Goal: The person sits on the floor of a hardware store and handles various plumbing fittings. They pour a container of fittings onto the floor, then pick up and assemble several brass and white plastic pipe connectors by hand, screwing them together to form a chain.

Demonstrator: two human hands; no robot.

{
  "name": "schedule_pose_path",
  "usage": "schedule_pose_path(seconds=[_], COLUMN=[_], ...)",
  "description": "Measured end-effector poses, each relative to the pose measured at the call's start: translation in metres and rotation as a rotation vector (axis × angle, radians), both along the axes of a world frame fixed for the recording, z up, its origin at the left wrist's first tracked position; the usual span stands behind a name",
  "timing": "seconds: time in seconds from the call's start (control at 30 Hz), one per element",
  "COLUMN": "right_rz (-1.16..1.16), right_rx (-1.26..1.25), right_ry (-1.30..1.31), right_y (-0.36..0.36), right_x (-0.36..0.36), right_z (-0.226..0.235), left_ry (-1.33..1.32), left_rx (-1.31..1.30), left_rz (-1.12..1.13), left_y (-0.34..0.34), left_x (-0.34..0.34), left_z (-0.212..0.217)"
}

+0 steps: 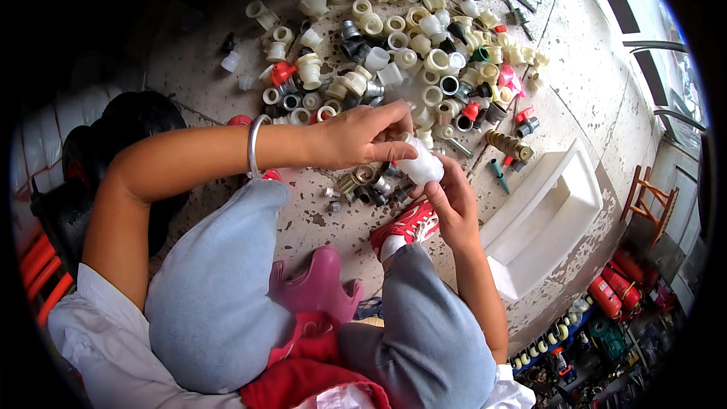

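Observation:
A white, translucent plastic pipe fitting (424, 167) is held tilted between both hands, above the floor. My left hand (371, 135), a silver bangle (256, 144) on its wrist, is closed at the fitting's upper end, thumb stretched along it. From below, the fingers and thumb of my right hand (453, 201) wrap round the lower end. Just beyond the hands spreads a pile of cream, white, black and red plastic fittings (435, 60). Under the hands lies a smaller group of metal and dark fittings (365, 176), partly covered by my left hand and arm.
An oblong white plastic tub (541, 223) lies to the right, near a ribbed brass fitting (509, 145) and a teal pointed piece (500, 174). My red shoe (409, 226) is below the hands. A pink plastic piece (318, 288) stands between my legs. Fire extinguishers (606, 297) lie at lower right.

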State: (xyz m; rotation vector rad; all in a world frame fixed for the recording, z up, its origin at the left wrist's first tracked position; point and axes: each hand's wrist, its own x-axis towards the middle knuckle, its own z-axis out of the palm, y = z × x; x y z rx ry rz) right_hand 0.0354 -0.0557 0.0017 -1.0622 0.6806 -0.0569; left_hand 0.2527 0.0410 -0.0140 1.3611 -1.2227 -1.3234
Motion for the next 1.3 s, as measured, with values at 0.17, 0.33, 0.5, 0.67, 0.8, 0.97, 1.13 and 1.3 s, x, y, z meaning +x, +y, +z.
schedule_pose_path(seconds=[0.17, 0.33, 0.5, 0.67, 0.8, 0.97, 1.13, 1.3], right_rz=[0.028, 0.042, 0.011, -0.073, -0.101, -0.237, -0.127, -0.073], right_rx=[0.123, 0.161, 0.083, 0.025, -0.034, -0.084, -0.141, -0.17], right_ry=[0.024, 0.06, 0.16, 0.198, 0.208, 0.058, -0.017, -0.01], right_y=[0.005, 0.002, 0.005, 0.017, 0.013, 0.007, 0.009, 0.016], right_x=[-0.001, 0.002, 0.007, 0.005, 0.004, 0.012, 0.029, 0.034], right_z=[0.002, 0.001, -0.02, -0.027, -0.024, -0.013, -0.002, -0.002], left_ry=[-0.374, -0.249, -0.607, -0.975, -0.718, 0.671, 0.901, 0.85], left_rx=[-0.446, -0.281, -0.099, 0.05, 0.13, 0.405, 0.474, 0.451], left_rz=[-0.026, -0.034, 0.243, 0.142, 0.247, 0.543, 0.546, 0.346], left_y=[0.01, 0.016, -0.017, -0.039, -0.028, 0.014, 0.05, 0.059], left_x=[0.005, 0.006, 0.054, 0.073, 0.083, 0.053, 0.016, 0.02], left_z=[-0.006, -0.016, -0.09, -0.123, -0.125, -0.068, -0.024, -0.008])
